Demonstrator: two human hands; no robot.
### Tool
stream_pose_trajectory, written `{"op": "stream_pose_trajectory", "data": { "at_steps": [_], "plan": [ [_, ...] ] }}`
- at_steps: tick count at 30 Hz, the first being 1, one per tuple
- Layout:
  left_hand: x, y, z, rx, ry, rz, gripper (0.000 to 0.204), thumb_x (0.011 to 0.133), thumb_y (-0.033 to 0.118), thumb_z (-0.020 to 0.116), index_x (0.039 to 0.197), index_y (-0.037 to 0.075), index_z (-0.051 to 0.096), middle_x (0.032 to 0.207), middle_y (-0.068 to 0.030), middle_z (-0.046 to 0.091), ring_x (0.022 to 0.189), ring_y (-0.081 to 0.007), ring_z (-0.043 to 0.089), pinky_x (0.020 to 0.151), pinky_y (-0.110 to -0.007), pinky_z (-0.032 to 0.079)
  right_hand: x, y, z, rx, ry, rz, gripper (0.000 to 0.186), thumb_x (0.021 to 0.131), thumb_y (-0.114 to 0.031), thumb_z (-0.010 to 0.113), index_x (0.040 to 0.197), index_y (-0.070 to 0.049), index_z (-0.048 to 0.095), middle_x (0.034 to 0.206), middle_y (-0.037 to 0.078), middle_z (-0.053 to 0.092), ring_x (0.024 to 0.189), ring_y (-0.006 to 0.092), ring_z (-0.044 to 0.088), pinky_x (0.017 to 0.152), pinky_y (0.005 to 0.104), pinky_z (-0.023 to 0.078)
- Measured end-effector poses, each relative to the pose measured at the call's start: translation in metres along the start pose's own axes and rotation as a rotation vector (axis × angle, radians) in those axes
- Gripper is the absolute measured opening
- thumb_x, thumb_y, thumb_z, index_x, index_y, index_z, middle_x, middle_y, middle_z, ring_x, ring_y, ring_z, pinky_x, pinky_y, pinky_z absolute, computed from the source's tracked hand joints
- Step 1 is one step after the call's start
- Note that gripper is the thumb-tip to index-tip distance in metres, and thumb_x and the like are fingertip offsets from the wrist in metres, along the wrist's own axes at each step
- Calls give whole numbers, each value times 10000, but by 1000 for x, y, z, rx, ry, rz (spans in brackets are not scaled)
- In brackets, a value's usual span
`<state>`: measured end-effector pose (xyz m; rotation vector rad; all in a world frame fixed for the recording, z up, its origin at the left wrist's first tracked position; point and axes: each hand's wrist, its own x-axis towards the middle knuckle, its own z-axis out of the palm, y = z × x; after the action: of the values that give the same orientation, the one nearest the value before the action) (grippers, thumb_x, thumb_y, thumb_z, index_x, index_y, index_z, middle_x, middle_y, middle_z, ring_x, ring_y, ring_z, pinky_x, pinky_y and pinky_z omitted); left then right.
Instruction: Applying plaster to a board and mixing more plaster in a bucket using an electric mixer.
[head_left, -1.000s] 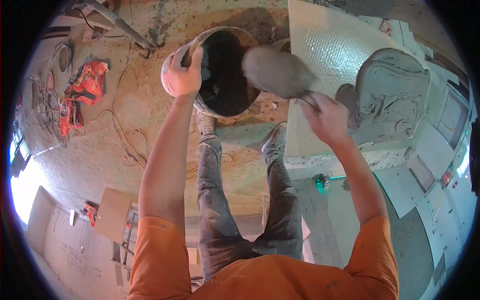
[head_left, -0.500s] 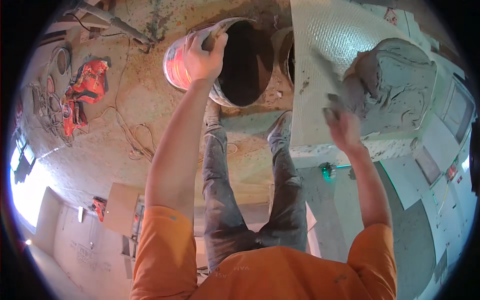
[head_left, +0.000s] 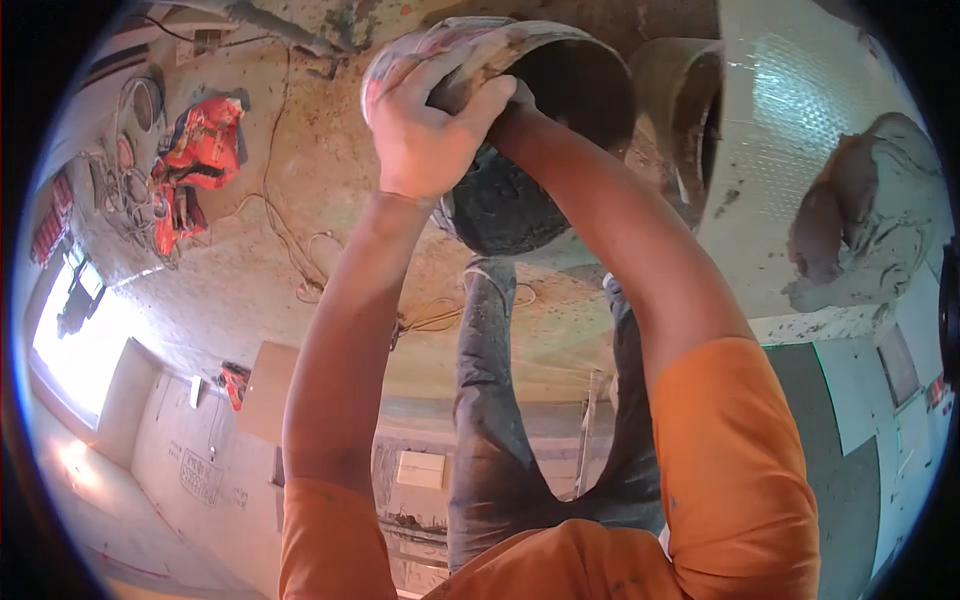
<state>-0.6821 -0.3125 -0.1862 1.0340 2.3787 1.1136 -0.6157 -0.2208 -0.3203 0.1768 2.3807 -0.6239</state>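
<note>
A bucket [head_left: 520,215] with a red and white outside is tilted with its mouth toward the right, and grey paste coats its inside. My left hand [head_left: 428,130] is closed over its upper left rim, thumb toward the opening. My right hand [head_left: 520,108] reaches into the bucket's mouth, close by the left thumb. Its fingers, and anything in them, are hidden behind the left hand and the rim. To the right, a heap of grey mortar [head_left: 890,215] lies on a pale, textured sheet [head_left: 755,170].
A second round container [head_left: 688,115] stands between the bucket and the sheet. Red torn bags [head_left: 208,145] and coiled cables [head_left: 125,190] lie on the stained floor at left. A cardboard panel [head_left: 268,390] stands farther back, near a bright window [head_left: 80,335].
My right hand, blurred over the mortar with a trowel-like tool, has moved left into the bucket. The bucket's mouth appears tipped more toward me, with my left hand still on its rim.
</note>
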Motion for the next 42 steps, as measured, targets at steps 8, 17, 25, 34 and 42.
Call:
{"op": "stream_pose_trajectory", "data": {
  "at_steps": [8,17,25,34,42],
  "plan": [
    [-17,-32,-27,-138,26,-125,364,858,129,782,1190,-9,725,1223,-140,712,1133,-206,654,1015,-329,474,-19,-10,1,-104,-424,23,443,951,-356,593,1372,-218,619,1369,109,647,1297,282,600,1021,424,502],
    [4,-5,-48,-100,84,83,305,842,91,766,1122,-23,731,1138,-181,720,1080,-320,671,981,-384,493,27,-15,3,-96,-277,-22,419,874,-322,664,1259,-160,694,1317,103,665,1216,291,640,1008,465,514],
    [-18,-4,-54,-344,128,-209,295,866,10,712,1152,-62,714,1166,-182,711,1167,-285,644,1022,-362,462,19,-11,72,62,-217,94,410,870,-335,618,1166,-77,735,1202,181,710,1115,333,690,937,496,559],
    [-24,4,-48,-415,135,-298,299,885,63,745,1156,-60,716,1099,-138,735,1078,-214,671,967,-308,483,-6,3,93,139,-62,-70,349,906,-396,562,1041,-138,756,1028,175,737,1000,371,702,900,498,546],
    [-21,8,-32,-238,136,-559,296,915,120,753,1167,-32,726,1100,-140,743,1046,-183,669,926,-257,483,-71,16,46,320,54,-48,429,889,-458,537,1013,-119,770,1016,191,742,999,390,704,884,500,561]
  ]
}}
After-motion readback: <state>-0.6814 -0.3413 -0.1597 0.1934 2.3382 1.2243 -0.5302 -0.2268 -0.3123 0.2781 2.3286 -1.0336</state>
